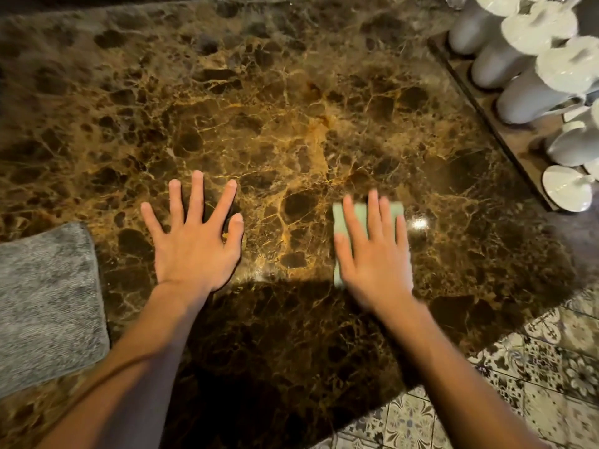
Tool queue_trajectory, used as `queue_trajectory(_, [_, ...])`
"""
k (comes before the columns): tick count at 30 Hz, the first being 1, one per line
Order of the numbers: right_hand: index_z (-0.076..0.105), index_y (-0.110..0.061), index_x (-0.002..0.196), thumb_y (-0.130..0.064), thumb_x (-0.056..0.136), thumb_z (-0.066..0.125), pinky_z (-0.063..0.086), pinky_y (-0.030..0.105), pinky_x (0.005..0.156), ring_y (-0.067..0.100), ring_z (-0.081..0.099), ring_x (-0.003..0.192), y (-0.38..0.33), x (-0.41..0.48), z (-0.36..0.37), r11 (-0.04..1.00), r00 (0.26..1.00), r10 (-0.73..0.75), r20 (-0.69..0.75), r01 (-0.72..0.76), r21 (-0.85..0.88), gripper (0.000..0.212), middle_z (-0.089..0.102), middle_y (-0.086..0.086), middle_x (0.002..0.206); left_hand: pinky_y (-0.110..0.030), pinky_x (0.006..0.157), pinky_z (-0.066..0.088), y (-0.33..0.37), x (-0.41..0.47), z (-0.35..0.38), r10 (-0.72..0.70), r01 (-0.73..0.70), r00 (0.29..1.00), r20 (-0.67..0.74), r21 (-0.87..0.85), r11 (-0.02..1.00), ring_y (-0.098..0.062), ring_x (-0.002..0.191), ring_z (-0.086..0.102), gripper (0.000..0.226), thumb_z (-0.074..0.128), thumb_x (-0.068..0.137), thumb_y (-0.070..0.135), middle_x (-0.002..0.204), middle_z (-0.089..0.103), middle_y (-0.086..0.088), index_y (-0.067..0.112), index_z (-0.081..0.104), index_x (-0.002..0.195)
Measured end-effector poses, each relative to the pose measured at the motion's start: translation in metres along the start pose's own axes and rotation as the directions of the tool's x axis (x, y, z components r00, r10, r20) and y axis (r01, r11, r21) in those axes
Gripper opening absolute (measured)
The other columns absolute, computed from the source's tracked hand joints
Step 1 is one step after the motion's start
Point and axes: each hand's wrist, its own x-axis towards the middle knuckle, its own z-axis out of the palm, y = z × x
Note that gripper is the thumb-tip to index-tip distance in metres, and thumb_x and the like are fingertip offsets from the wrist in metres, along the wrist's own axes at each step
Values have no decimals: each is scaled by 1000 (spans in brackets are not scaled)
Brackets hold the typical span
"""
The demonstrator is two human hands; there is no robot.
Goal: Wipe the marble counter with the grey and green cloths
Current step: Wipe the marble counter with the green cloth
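The brown marble counter fills most of the view. My right hand presses flat on a small pale green cloth, which shows between and around the fingers; the hand is blurred. My left hand lies flat on the bare marble with fingers spread, holding nothing. A folded grey cloth rests on the counter at the left edge, a short way left of my left forearm and not touched.
A wooden tray with several white ceramic jars and cups stands along the counter's right side. The counter's front edge runs diagonally at lower right, with patterned floor tiles beyond it.
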Motion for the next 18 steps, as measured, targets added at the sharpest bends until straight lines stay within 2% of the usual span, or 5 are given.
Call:
queue_trajectory(4, [7,-36,167,-56,110,18,10,57,128,31,-1,161,-2,-121,22,998,1000,-14,-4,14,53,61,2,12,175,-68,119,-11,-1,0,0,1,-1,1000,9,9,1000,-30,158,-13,59,1,99,67,172,-12,3,57,-7,156])
queue_trajectory(8, [12,-37,166,-57,109,21,8,55,126,30,3,161,-3,-148,27,999,1000,-2,28,1,46,62,3,9,175,-69,120,-9,0,0,-2,2,-2,1000,9,5,1000,-31,158,-11,59,3,100,66,173,-9,2,56,-5,157])
queue_trajectory(13, [6,-36,167,-58,109,11,6,57,129,31,-3,161,7,-73,16,1000,1000,-10,-2,11,22,62,2,13,174,-69,120,-10,-1,0,-2,-6,6,1000,15,9,1000,-30,158,-11,58,2,100,66,173,-11,3,58,-8,156])
queue_trajectory(15, [1,-33,167,-59,107,0,2,56,129,31,-4,161,11,-20,8,1000,1000,3,-5,-3,-23,65,-1,14,174,-69,120,-10,-2,0,-1,-3,3,1000,15,7,1000,-29,158,-12,57,2,100,66,172,-12,4,58,-9,155])
queue_trajectory(18, [2,-35,167,-62,104,1,-4,53,128,31,-4,160,15,77,-7,999,999,50,-9,-50,21,68,-1,13,174,-69,120,-10,-5,1,3,-9,9,1000,-6,13,1000,-29,158,-12,56,2,101,66,172,-12,5,59,-10,155])
